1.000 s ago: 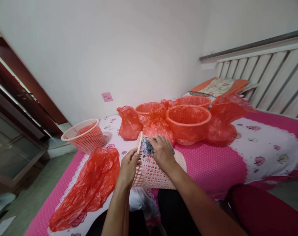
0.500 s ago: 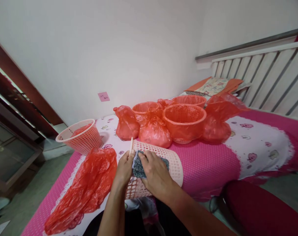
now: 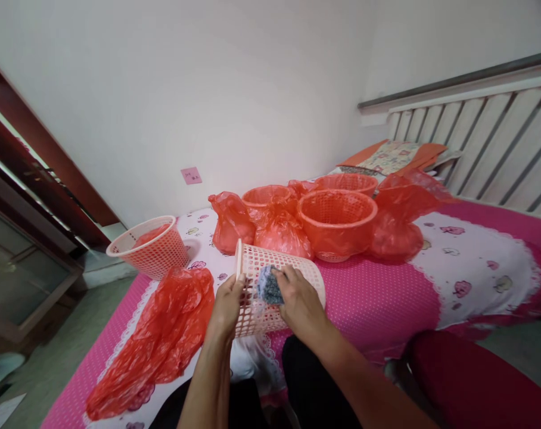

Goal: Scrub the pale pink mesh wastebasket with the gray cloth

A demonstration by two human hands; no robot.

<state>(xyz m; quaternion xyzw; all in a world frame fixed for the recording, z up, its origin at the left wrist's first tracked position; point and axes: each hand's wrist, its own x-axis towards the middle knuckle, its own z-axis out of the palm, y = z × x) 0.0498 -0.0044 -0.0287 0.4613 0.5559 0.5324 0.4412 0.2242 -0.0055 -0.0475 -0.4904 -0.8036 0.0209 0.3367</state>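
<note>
L hand (image 3: 228, 304) grips the rim of a pink basket (image 3: 264, 320), tipped on its side at the near edge of the pink dotted bedspread (image 3: 378, 301), open end facing L, & R hand (image 3: 299, 298), fingers curled, holds a gray-blue cloth (image 3: 269, 286) against its mesh wall. From L: 2nd basket (image 3: 162, 255) w/ red plastic (image 3: 152, 235) inside, crumpled red bag (image 3: 163, 339) just in front, then a bunched bag (image 3: 232, 229) beyond the held basket. Farther R, a red-covered basket (image 3: 337, 232) beside another bunched bag (image 3: 395, 235), plus dark red seat (image 3: 471, 381), partly cut off, lower R.
</note>
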